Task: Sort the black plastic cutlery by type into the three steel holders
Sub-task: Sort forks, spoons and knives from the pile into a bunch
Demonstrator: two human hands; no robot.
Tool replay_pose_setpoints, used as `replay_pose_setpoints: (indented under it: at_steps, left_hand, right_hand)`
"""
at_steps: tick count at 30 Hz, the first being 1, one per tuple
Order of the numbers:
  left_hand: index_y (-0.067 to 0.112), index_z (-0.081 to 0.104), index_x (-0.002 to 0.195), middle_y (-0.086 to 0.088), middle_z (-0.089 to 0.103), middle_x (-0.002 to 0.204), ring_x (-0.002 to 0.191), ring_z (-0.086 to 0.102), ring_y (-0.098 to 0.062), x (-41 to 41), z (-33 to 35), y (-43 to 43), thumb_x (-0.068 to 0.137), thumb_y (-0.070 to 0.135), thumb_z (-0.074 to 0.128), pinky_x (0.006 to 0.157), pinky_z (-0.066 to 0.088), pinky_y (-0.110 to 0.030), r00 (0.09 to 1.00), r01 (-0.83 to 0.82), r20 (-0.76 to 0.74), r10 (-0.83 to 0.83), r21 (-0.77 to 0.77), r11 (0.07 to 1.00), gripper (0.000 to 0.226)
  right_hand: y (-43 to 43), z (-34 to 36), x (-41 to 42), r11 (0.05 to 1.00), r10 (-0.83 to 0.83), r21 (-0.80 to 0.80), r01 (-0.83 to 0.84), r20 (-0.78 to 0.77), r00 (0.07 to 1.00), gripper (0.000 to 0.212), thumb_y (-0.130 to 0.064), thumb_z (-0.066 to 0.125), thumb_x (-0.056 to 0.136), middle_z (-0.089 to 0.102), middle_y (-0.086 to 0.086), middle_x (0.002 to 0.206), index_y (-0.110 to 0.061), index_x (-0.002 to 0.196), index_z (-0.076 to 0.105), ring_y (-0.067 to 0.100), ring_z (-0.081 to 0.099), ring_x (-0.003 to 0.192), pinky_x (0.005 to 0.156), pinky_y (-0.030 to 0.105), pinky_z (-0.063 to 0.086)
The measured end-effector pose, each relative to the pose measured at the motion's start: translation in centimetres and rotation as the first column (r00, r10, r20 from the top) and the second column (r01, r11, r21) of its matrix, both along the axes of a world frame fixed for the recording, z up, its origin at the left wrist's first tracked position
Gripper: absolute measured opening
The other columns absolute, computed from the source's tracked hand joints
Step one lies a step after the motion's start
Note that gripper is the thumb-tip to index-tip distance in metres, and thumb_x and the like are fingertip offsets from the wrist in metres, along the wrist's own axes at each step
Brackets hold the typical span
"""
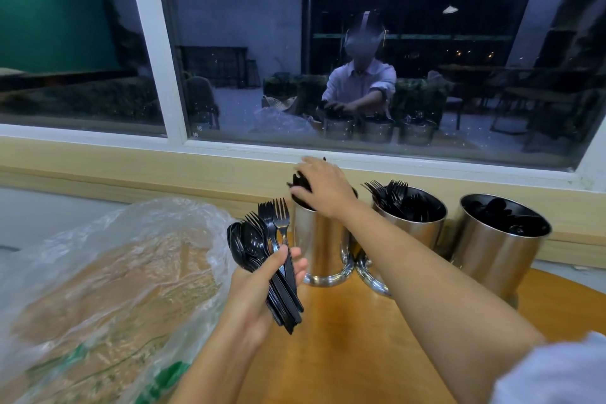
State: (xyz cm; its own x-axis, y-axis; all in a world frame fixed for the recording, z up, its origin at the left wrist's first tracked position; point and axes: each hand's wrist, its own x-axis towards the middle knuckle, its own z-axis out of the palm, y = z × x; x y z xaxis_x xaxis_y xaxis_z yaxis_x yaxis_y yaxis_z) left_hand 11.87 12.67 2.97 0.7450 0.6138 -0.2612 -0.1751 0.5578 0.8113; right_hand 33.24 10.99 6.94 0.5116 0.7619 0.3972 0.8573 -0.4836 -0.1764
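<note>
Your left hand [259, 282] clamps its grip on a fanned bundle of black plastic forks and spoons [265, 239], at seven o'clock from the leftmost of three round steel holders [323, 246] on the wooden bench [344, 354]. Your right hand [323, 188] curls its grip round a black plastic piece [299, 183] at that holder's mouth. A clear plastic bag [114, 272] lies at nine o'clock.

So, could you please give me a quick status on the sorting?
Left hand grips mixed bundle. Right hand holds a piece over left holder. Bag aside, nothing blocking.
</note>
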Motion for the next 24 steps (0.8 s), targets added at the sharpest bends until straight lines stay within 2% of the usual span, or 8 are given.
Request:
replay_pose_setpoints:
  at_steps: [2, 5, 9, 13, 16, 18, 20, 24]
  left_hand:
    - [-0.005, 0.070, 0.096, -0.019, 0.075, 0.094, 0.085, 0.074, -0.027, 0.0, -0.2, 0.4, 0.090, 0.009, 0.065, 0.082, 0.058, -0.037, 1.000, -0.009, -0.001, 0.009, -0.003, 1.000, 0.015]
    - [-0.005, 0.070, 0.096, -0.018, 0.075, 0.094, 0.085, 0.074, -0.026, 0.1, -0.5, 0.6, 0.090, 0.009, 0.065, 0.078, 0.060, -0.033, 1.000, -0.009, -0.010, 0.009, -0.021, 1.000, 0.015]
    - [-0.006, 0.070, 0.094, -0.018, 0.075, 0.092, 0.081, 0.075, -0.025, 0.2, -0.6, 0.5, 0.090, 0.009, 0.065, 0.074, 0.061, -0.030, 1.000, -0.003, -0.015, 0.003, -0.038, 0.999, 0.016]
    - [-0.006, 0.069, 0.097, -0.018, 0.075, 0.092, 0.077, 0.075, -0.024, -0.1, -0.4, 0.2, 0.089, 0.007, 0.065, 0.068, 0.062, -0.029, 1.000, 0.006, -0.007, -0.006, -0.037, 0.999, 0.016]
    - [-0.008, 0.068, 0.099, -0.019, 0.075, 0.094, 0.078, 0.075, -0.024, -0.4, -0.1, -0.2, 0.090, 0.007, 0.065, 0.064, 0.061, -0.028, 1.000, 0.019, 0.003, -0.019, -0.038, 0.999, 0.018]
    - [-0.007, 0.069, 0.097, -0.019, 0.075, 0.094, 0.080, 0.075, -0.025, -0.7, 0.1, -0.9, 0.089, 0.008, 0.066, 0.067, 0.061, -0.029, 0.999, 0.035, -0.005, -0.035, -0.025, 0.999, 0.017]
    - [-0.003, 0.073, 0.090, -0.019, 0.075, 0.093, 0.082, 0.074, -0.026, -1.0, 0.5, -1.9, 0.089, 0.008, 0.066, 0.076, 0.061, -0.034, 0.998, 0.056, -0.009, -0.056, -0.004, 0.998, 0.014]
    - [0.001, 0.073, 0.092, -0.016, 0.075, 0.092, 0.083, 0.074, -0.025, -2.0, 1.0, -4.8, 0.090, 0.010, 0.066, 0.077, 0.059, -0.035, 0.990, 0.141, -0.012, -0.141, 0.011, 0.990, 0.011]
  right_hand:
    - [-0.5, -0.5, 0.8, 0.981, -0.108, 0.147, 0.125, -0.121, 0.987, 0.037, -0.035, 0.048, 0.099, 0.048, 0.009, 0.131, -0.009, 0.125, 0.050, 0.029, 0.047, 0.121, 0.099, 0.039, 0.039]
    - [-0.6, -0.8, -0.2, 0.998, -0.015, 0.050, 0.026, -0.193, 0.981, 0.041, -0.036, 0.043, 0.102, 0.047, 0.007, 0.137, -0.010, 0.133, 0.049, 0.026, 0.049, 0.122, 0.098, 0.040, 0.043]
    - [-1.2, -1.1, -1.6, 0.998, -0.029, 0.052, 0.033, -0.076, 0.997, 0.047, -0.043, 0.042, 0.101, 0.040, 0.002, 0.149, -0.018, 0.140, 0.047, 0.024, 0.038, 0.133, 0.102, 0.039, 0.039]
    - [-2.1, -1.4, -1.8, 0.996, -0.088, -0.003, 0.089, -0.134, 0.987, 0.050, -0.041, 0.037, 0.102, 0.029, 0.006, 0.156, -0.016, 0.146, 0.040, 0.026, 0.020, 0.143, 0.112, 0.042, 0.027]
    - [-3.4, -0.9, -2.4, 0.989, -0.030, 0.141, 0.043, -0.093, 0.995, 0.044, -0.035, 0.043, 0.102, 0.036, 0.005, 0.152, -0.015, 0.141, 0.048, 0.025, 0.020, 0.142, 0.113, 0.037, 0.023]
    - [-4.8, -0.4, -4.1, 0.940, 0.019, 0.340, 0.015, -0.098, 0.995, 0.031, -0.028, 0.049, 0.100, 0.058, 0.002, 0.128, -0.014, 0.124, 0.063, 0.019, 0.045, 0.124, 0.099, 0.027, 0.035]
    - [-6.9, 0.3, -7.0, 0.885, 0.168, 0.465, 0.021, -0.361, 0.918, 0.026, -0.030, 0.052, 0.099, 0.068, -0.003, 0.097, -0.013, 0.104, 0.071, 0.010, 0.059, 0.092, 0.081, 0.024, 0.043]
    - [-10.9, 0.6, -12.1, 0.875, 0.342, 0.481, 0.061, -0.702, 0.625, 0.026, -0.039, 0.053, 0.097, 0.057, -0.016, 0.062, -0.025, 0.078, 0.064, -0.001, 0.049, 0.056, 0.060, 0.015, 0.042]
